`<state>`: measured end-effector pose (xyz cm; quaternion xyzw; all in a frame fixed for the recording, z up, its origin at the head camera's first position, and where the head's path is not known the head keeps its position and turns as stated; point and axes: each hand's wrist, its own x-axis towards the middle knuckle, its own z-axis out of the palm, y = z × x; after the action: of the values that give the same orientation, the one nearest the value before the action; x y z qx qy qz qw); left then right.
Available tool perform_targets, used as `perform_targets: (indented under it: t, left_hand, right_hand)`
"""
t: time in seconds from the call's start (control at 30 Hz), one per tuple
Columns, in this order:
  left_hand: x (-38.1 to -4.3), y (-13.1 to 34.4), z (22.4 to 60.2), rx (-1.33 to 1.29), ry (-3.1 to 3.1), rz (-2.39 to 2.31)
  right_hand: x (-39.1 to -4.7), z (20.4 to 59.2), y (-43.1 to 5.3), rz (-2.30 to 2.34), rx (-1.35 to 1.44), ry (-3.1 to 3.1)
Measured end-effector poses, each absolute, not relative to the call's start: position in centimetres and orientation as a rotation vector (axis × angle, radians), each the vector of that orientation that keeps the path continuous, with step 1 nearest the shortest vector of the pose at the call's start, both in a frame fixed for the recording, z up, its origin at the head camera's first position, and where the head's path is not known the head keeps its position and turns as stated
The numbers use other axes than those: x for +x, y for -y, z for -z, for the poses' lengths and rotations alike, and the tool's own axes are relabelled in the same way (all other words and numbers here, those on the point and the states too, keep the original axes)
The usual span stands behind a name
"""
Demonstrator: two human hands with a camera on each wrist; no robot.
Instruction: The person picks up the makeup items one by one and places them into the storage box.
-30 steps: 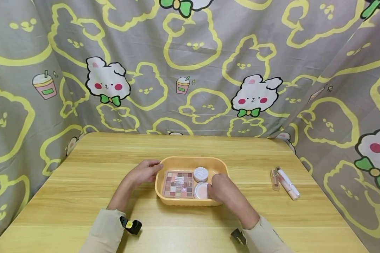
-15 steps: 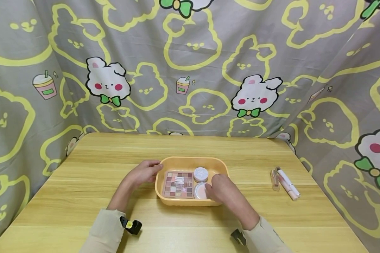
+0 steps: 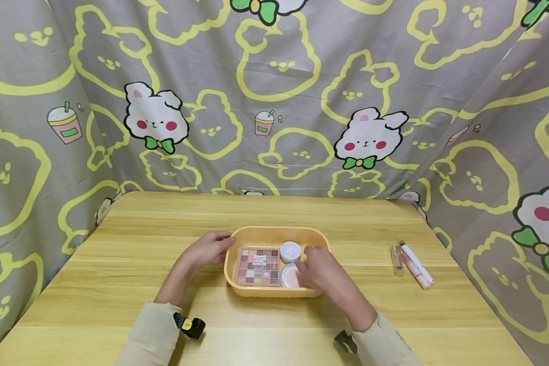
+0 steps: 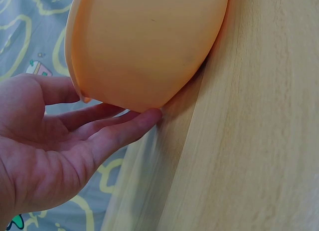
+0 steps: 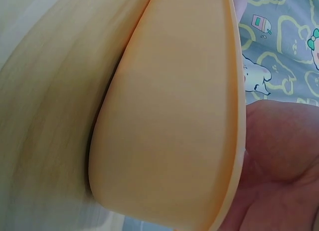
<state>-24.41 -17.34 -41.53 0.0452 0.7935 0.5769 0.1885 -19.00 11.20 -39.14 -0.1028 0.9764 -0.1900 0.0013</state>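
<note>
A yellow-orange plastic storage basket [image 3: 279, 292] stands on the table. My left hand [image 3: 210, 248] holds its left end; the left wrist view shows the thumb at the rim and the fingers [image 4: 124, 128] against the outer wall. Inside lies an eyeshadow palette [image 3: 257, 267] with many coloured pans. Beside it are a white round case [image 3: 290, 251] with a patterned lid and a pale pink round compact [image 3: 289, 277]. My right hand [image 3: 325, 269] reaches over the right rim, bent, partly covering the compact. I cannot tell whether its fingertips hold anything.
To the right on the wooden table [image 3: 119, 284] lie a clear-cased lipstick [image 3: 397, 260] and slim white and pink cosmetic tubes [image 3: 416, 265]. A grey curtain [image 3: 201, 71] with rabbit prints surrounds the table at the back and sides.
My right hand has shifted slightly inside the basket, with its index finger now raised and spread from the thumb. The left hand and basket have stayed in place.
</note>
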Motion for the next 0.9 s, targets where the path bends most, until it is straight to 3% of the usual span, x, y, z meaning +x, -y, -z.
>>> perform_targets:
  t: [0.4, 0.9]
  left_hand:
    - [-24.4, 17.3, 41.6, 0.129, -2.225, -1.637]
    - [-24.5, 17.3, 41.6, 0.124, -2.225, -1.628]
  right_hand:
    - [-19.5, 38.2, -11.9, 0.768, -0.398, -3.17]
    - [-20.4, 36.7, -13.9, 0.92, -0.264, -3.242]
